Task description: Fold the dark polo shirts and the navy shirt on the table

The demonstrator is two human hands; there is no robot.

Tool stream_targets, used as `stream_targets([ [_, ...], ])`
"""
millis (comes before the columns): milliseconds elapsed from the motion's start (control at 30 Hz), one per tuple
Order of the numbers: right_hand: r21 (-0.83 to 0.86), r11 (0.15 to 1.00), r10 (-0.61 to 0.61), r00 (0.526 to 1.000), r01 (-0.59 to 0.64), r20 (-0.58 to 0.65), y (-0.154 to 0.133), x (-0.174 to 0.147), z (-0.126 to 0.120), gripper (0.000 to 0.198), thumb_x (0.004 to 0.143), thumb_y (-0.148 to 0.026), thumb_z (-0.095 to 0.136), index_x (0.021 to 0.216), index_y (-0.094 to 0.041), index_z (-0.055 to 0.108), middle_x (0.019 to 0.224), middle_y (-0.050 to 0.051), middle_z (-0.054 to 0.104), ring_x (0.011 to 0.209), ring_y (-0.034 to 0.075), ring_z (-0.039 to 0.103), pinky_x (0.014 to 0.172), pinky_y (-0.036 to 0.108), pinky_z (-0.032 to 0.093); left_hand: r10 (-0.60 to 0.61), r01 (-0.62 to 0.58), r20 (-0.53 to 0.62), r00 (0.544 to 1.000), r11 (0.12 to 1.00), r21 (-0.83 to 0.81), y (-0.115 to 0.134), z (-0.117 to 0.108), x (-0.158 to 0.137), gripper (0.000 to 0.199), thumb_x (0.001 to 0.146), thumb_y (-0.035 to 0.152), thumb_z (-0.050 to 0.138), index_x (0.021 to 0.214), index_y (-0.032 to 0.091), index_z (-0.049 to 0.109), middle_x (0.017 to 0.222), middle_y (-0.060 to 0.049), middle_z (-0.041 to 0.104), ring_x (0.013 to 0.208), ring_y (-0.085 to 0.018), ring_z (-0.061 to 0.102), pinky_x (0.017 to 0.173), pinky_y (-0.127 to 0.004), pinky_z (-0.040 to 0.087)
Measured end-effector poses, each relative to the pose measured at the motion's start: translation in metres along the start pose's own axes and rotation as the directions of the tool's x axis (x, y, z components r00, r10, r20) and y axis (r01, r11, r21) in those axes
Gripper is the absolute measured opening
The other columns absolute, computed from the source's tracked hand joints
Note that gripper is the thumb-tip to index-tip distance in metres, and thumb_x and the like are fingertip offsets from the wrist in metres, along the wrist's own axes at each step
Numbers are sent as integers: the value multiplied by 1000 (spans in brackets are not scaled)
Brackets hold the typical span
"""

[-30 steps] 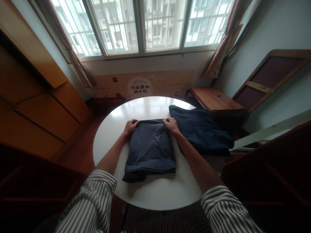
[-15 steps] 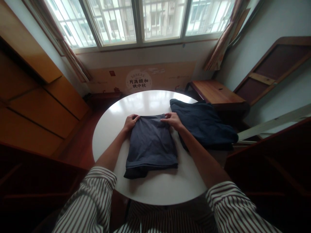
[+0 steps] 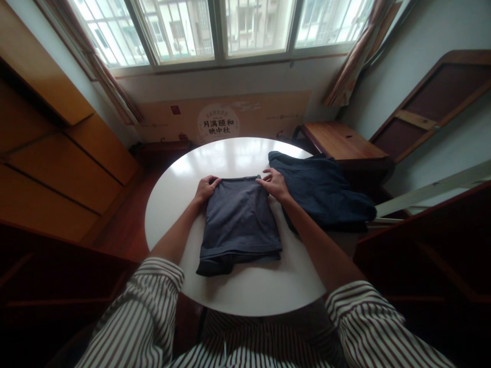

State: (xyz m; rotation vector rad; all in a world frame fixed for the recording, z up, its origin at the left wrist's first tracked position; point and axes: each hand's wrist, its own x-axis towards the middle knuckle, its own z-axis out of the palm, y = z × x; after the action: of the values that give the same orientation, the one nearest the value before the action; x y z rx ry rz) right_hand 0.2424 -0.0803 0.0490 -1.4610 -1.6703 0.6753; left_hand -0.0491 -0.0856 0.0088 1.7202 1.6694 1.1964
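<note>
A folded grey garment point(image 3: 241, 217) lies flat on the white round table point(image 3: 172, 209), with a darker layer showing along its near edge. My left hand point(image 3: 207, 188) is closed on the garment's far left corner, thumb on top. At the far right corner, my right hand point(image 3: 273, 184) has its thumb on the cloth. Its fingers curve around the edge, one of them raised a little. Whether the garment is a shirt or trousers cannot be made out.
Dark navy clothing point(image 3: 320, 189) lies piled on the table's right side, hanging over its edge. Beyond it stands a low wooden table point(image 3: 341, 140). Wooden cabinets point(image 3: 76, 168) line the left, and a printed cardboard panel point(image 3: 253, 115) leans beneath the window.
My right hand's fingers have shifted and lifted slightly at the far right corner. My left hand keeps its place on the garment. The whole view has moved slightly.
</note>
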Motion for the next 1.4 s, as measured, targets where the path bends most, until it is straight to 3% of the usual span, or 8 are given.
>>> stream_targets([
  [100, -184, 973, -141, 990, 137, -7, -21, -9, -10, 28, 77, -31, 73, 97, -12, 67, 83, 7, 68, 70, 17, 60, 69, 28, 47, 16, -16, 6, 1000, 1000, 9, -1, 1, 0, 31, 84, 44, 65, 90, 15, 73, 94, -9, 75, 89, -22, 67, 85, -32, 52],
  [167, -242, 925, -265, 953, 294, 144, -41, -22, -19, 17, 83, -31, 70, 84, -14, 67, 75, 5, 65, 66, 15, 57, 67, 26, 44, 20, -20, 13, 1000, 1000, 14, -1, 2, 0, 29, 84, 42, 65, 90, 15, 73, 94, -9, 75, 90, -22, 67, 86, -32, 52],
  [367, -151, 654, -505, 577, 741, 642, -85, -118, -36, 27, 92, -39, 64, 75, -17, 64, 80, 3, 62, 70, 14, 54, 66, 26, 40, 24, -24, 14, 1000, 999, 37, 0, 3, -1, 29, 85, 42, 66, 91, 15, 74, 95, -10, 75, 92, -23, 68, 88, -33, 51],
  [467, -163, 536, -534, 482, 828, 694, -84, -164, -32, 23, 95, -38, 59, 93, -16, 64, 93, 8, 63, 83, 19, 56, 74, 30, 43, 27, -28, 12, 1000, 998, 50, 2, 2, -1, 26, 85, 40, 66, 91, 15, 74, 96, -10, 75, 92, -23, 68, 89, -33, 51],
  [600, -211, 455, -537, 456, 865, 710, -82, -188, -20, 17, 95, -23, 51, 102, -12, 61, 101, 12, 61, 91, 23, 54, 77, 35, 43, 30, -31, 14, 999, 998, 56, 4, 2, -1, 24, 86, 36, 66, 92, 15, 74, 96, -10, 75, 90, -22, 67, 89, -32, 51],
  [833, -182, 490, -561, 468, 853, 683, -97, -192, -3, 26, 99, -30, 43, 104, -11, 61, 100, 13, 61, 92, 24, 52, 77, 36, 42, 51, -52, 20, 999, 996, 72, 6, 1, -3, 23, 87, 31, 65, 93, 11, 75, 96, -11, 75, 89, -22, 68, 87, -31, 51],
  [1167, -154, 358, -557, 342, 921, 757, -129, -198, 37, 12, 89, -9, 52, 93, -12, 63, 91, 12, 59, 80, 23, 50, 63, 34, 41, 21, -24, 34, 999, 995, 99, 10, 0, -3, 20, 89, 29, 64, 96, 13, 74, 99, -9, 75, 91, -20, 67, 89, -29, 51],
  [1400, -217, 290, -579, 352, 932, 735, -135, -211, 58, 15, 91, -9, 52, 85, -11, 65, 86, 11, 57, 80, 24, 52, 61, 35, 40, 17, -22, 40, 999, 993, 119, 12, -1, -4, 21, 90, 29, 63, 98, 12, 74, 102, -9, 75, 92, -19, 67, 90, -29, 50],
])
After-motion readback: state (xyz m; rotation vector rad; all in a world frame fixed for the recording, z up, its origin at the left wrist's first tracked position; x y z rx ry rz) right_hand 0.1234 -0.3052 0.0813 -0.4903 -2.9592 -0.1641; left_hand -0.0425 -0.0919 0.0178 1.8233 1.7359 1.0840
